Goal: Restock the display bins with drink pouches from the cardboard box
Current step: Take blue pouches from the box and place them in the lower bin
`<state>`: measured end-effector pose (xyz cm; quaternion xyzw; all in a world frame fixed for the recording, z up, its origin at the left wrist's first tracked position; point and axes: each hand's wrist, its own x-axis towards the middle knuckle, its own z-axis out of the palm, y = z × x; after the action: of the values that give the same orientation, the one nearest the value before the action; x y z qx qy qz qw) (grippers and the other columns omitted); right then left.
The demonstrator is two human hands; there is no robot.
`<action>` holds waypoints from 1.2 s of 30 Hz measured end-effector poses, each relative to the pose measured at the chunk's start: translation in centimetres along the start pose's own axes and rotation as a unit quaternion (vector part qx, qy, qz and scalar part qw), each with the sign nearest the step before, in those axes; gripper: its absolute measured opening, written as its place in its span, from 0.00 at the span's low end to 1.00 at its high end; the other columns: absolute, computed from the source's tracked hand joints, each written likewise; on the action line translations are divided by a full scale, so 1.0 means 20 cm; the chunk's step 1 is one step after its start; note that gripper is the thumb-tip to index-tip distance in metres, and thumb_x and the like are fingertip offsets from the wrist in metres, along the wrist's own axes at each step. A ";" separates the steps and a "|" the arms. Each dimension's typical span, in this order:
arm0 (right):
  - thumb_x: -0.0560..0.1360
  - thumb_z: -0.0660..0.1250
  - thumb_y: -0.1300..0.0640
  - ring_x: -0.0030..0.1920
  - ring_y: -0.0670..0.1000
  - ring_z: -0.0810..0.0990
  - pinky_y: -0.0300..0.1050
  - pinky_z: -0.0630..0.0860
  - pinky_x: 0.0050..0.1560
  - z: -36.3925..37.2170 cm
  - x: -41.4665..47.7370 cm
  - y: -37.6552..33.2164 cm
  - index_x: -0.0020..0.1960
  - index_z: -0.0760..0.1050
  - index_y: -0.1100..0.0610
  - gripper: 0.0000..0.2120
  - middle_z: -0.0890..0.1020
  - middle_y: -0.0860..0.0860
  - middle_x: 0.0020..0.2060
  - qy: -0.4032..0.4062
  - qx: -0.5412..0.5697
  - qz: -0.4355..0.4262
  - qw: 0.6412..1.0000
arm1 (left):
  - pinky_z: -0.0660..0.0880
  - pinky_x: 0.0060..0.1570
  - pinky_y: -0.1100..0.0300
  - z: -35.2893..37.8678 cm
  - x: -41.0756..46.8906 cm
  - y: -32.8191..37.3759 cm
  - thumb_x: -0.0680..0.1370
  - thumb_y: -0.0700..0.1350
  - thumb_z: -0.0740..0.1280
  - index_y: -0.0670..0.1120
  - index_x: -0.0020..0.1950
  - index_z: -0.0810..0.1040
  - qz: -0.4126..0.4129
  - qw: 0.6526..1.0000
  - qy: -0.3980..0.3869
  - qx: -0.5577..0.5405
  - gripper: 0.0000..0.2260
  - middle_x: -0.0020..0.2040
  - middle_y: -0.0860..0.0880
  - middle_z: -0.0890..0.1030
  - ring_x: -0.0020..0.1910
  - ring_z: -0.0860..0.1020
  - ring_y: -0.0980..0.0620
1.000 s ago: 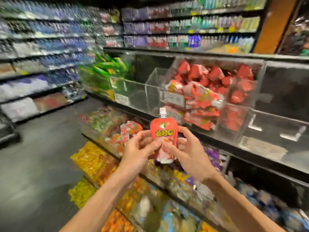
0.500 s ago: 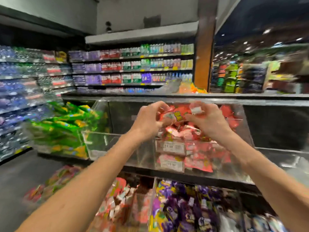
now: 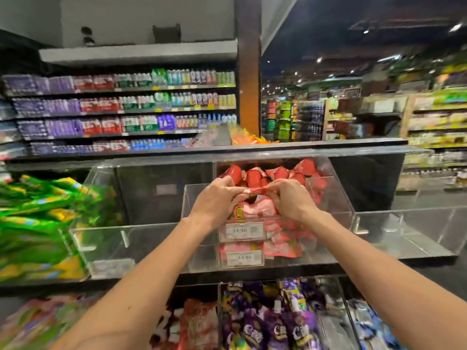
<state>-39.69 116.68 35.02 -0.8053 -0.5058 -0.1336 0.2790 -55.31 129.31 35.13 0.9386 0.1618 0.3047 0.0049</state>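
Currently left hand [image 3: 216, 200] and right hand [image 3: 290, 198] each pinch one red drink pouch [image 3: 255, 191] just above the heap of red pouches [image 3: 278, 173] in the clear acrylic bin [image 3: 197, 248]; risk: the heap looks high, so a careless drop could slide pouches over the front lip onto the purple packs [image 3: 265, 324] below.

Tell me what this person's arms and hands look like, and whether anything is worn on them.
Both arms are bare. The left forearm and right forearm show no sleeve up to the picture's lower edge. The left hand and right hand are ungloved. No watch, bracelet or band shows at either wrist, and no ring on the fingers in view.
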 end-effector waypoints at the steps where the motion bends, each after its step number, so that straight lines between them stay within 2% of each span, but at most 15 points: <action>1: 0.80 0.64 0.58 0.61 0.57 0.79 0.47 0.72 0.62 0.00 0.00 0.01 0.60 0.83 0.53 0.13 0.83 0.53 0.60 -0.014 0.003 -0.003 1.000 | 0.72 0.56 0.55 0.01 -0.01 -0.01 0.83 0.53 0.61 0.52 0.65 0.80 0.005 1.000 -0.002 0.009 0.14 0.53 0.49 0.77 0.54 0.75 0.49; 5: 0.80 0.62 0.60 0.63 0.58 0.78 0.48 0.71 0.64 0.00 0.01 0.03 0.61 0.82 0.57 0.13 0.82 0.54 0.60 -0.033 0.011 -0.018 0.999 | 0.72 0.58 0.49 0.00 0.00 -0.03 0.84 0.52 0.58 0.51 0.61 0.82 0.008 0.999 0.003 0.050 0.15 0.57 0.49 0.80 0.58 0.76 0.48; 8: 0.79 0.62 0.62 0.61 0.58 0.79 0.51 0.72 0.65 -0.06 -0.05 0.03 0.62 0.81 0.59 0.14 0.82 0.56 0.60 0.025 0.050 -0.018 0.998 | 0.70 0.59 0.51 -0.06 0.00 0.01 0.82 0.49 0.63 0.49 0.57 0.84 -0.033 0.999 0.025 -0.019 0.11 0.56 0.48 0.82 0.59 0.76 0.46; 12: 0.78 0.66 0.58 0.47 0.48 0.81 0.47 0.77 0.57 -0.25 -0.31 0.07 0.57 0.82 0.54 0.10 0.85 0.49 0.52 0.084 0.123 -0.018 0.989 | 0.71 0.46 0.63 -0.16 -0.07 0.27 0.79 0.45 0.69 0.49 0.48 0.84 -0.031 0.981 0.124 -0.144 0.05 0.46 0.50 0.83 0.45 0.79 0.53; 14: 0.76 0.67 0.56 0.40 0.46 0.81 0.46 0.79 0.49 -0.35 -0.54 0.15 0.53 0.83 0.53 0.08 0.85 0.46 0.46 0.116 0.174 -0.016 0.978 | 0.73 0.42 0.67 -0.16 -0.15 0.52 0.78 0.44 0.71 0.51 0.46 0.83 -0.020 0.970 0.120 -0.211 0.03 0.43 0.53 0.83 0.39 0.79 0.57; 17: 0.75 0.67 0.54 0.37 0.45 0.80 0.42 0.78 0.41 -0.46 -0.99 0.37 0.50 0.82 0.53 0.08 0.83 0.44 0.40 0.165 0.219 0.014 0.962 | 0.73 0.40 0.70 -0.01 -0.28 0.94 0.76 0.44 0.72 0.56 0.44 0.81 -0.010 0.952 0.073 -0.298 0.06 0.40 0.58 0.83 0.37 0.79 0.59; 19: 0.75 0.67 0.53 0.37 0.45 0.80 0.40 0.77 0.40 -0.52 -1.33 0.56 0.51 0.82 0.53 0.09 0.82 0.43 0.39 0.195 0.213 0.067 0.955 | 0.73 0.41 0.71 0.15 -0.36 1.26 0.76 0.43 0.72 0.56 0.44 0.80 0.013 0.936 0.044 -0.348 0.07 0.40 0.59 0.83 0.38 0.79 0.61; 23: 0.75 0.67 0.52 0.37 0.41 0.79 0.33 0.74 0.41 -0.70 -2.06 1.04 0.51 0.81 0.51 0.07 0.82 0.41 0.39 0.230 0.143 0.216 0.938 | 0.74 0.43 0.71 0.57 -0.48 2.01 0.75 0.44 0.71 0.49 0.48 0.82 0.119 0.910 -0.034 -0.396 0.03 0.44 0.55 0.82 0.41 0.79 0.61; 25: 0.75 0.67 0.51 0.37 0.42 0.78 0.34 0.73 0.40 -0.80 -2.44 1.29 0.49 0.80 0.51 0.06 0.81 0.42 0.38 0.226 0.090 0.302 0.922 | 0.71 0.46 0.74 0.80 -0.53 2.43 0.75 0.43 0.71 0.47 0.48 0.82 0.171 0.892 -0.085 -0.409 0.04 0.44 0.54 0.81 0.41 0.78 0.61; 27: 0.76 0.70 0.53 0.38 0.41 0.75 0.36 0.69 0.40 -0.91 -2.80 1.52 0.48 0.80 0.49 0.02 0.80 0.41 0.38 0.202 0.050 0.408 0.889 | 0.69 0.47 0.74 1.02 -0.58 2.83 0.75 0.44 0.70 0.48 0.48 0.82 0.219 0.873 -0.144 -0.411 0.04 0.43 0.53 0.80 0.42 0.77 0.58; 30: 0.77 0.69 0.54 0.43 0.46 0.77 0.42 0.69 0.44 -1.04 -3.25 1.81 0.50 0.78 0.49 0.03 0.79 0.42 0.40 0.157 0.019 0.537 0.828 | 0.76 0.45 0.59 1.33 -0.67 3.37 0.73 0.45 0.69 0.46 0.48 0.82 0.267 0.838 -0.250 -0.404 0.06 0.43 0.49 0.82 0.43 0.81 0.47; 32: 0.78 0.67 0.54 0.51 0.50 0.79 0.43 0.71 0.49 -1.11 -3.46 1.97 0.56 0.78 0.52 0.07 0.82 0.47 0.47 0.129 0.017 0.595 0.793 | 0.72 0.43 0.57 1.51 -0.73 3.68 0.71 0.43 0.69 0.44 0.47 0.82 0.295 0.823 -0.301 -0.380 0.07 0.42 0.46 0.83 0.42 0.82 0.44; 34: 0.80 0.64 0.54 0.59 0.52 0.77 0.41 0.69 0.53 -1.16 -3.61 2.12 0.63 0.76 0.55 0.13 0.81 0.51 0.56 0.113 0.021 0.635 0.764 | 0.67 0.40 0.57 1.68 -0.77 3.92 0.71 0.38 0.71 0.42 0.43 0.81 0.316 0.807 -0.349 -0.357 0.03 0.40 0.42 0.83 0.41 0.82 0.41; 36: 0.82 0.61 0.55 0.62 0.54 0.76 0.44 0.70 0.58 -1.20 -3.70 2.28 0.66 0.74 0.56 0.14 0.79 0.52 0.59 0.098 0.022 0.656 0.748 | 0.68 0.43 0.55 1.86 -0.79 4.12 0.75 0.38 0.69 0.41 0.45 0.81 0.328 0.789 -0.406 -0.323 0.02 0.44 0.41 0.84 0.46 0.81 0.41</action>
<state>-31.07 32.82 3.27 -0.9149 0.1739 0.0153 0.3639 -21.27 49.70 4.77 0.9160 -0.2809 -0.0870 0.2730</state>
